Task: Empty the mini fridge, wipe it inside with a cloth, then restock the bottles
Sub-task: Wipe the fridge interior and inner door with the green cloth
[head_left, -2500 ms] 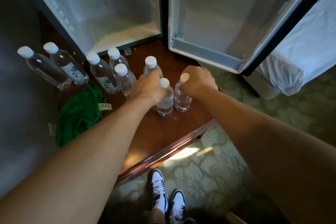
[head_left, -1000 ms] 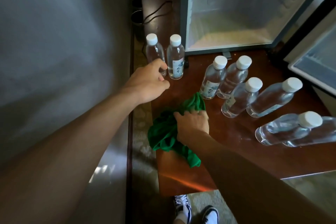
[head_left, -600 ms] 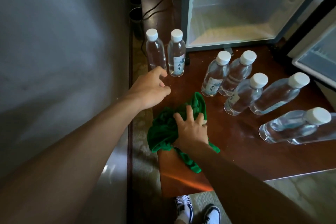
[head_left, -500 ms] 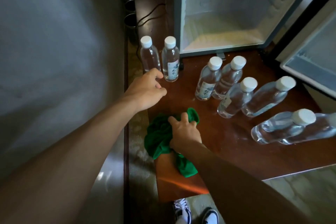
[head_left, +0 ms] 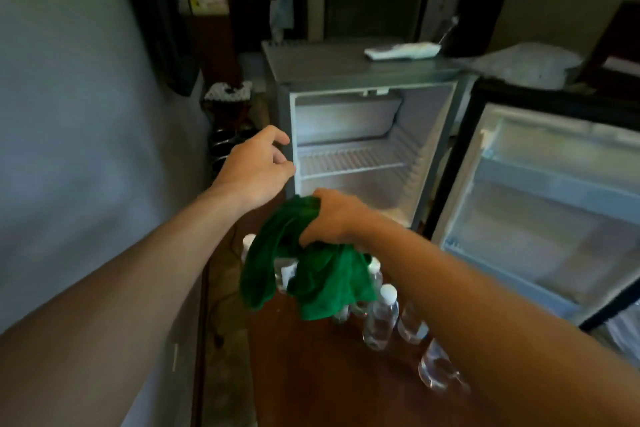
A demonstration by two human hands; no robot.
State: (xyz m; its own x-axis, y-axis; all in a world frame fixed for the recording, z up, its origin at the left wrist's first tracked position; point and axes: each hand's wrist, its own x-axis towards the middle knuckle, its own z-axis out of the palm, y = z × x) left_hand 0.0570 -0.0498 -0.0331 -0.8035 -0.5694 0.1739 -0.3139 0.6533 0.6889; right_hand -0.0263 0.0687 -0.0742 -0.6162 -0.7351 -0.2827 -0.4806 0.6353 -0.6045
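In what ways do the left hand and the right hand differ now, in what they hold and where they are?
The left hand holds nothing, its fingers loosely curled; the right hand grips the green cloth, which hangs below it. The left hand is higher, by the left front edge of the mini fridge; the right hand is lower, before its opening. Both are bare and reach towards the open fridge.

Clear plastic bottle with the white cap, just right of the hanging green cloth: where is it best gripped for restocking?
Around the shoulder just under the white cap, coming from above. The clear plastic bottle stands upright, and neighbouring bottles crowd its sides, so a side grasp looks cramped.
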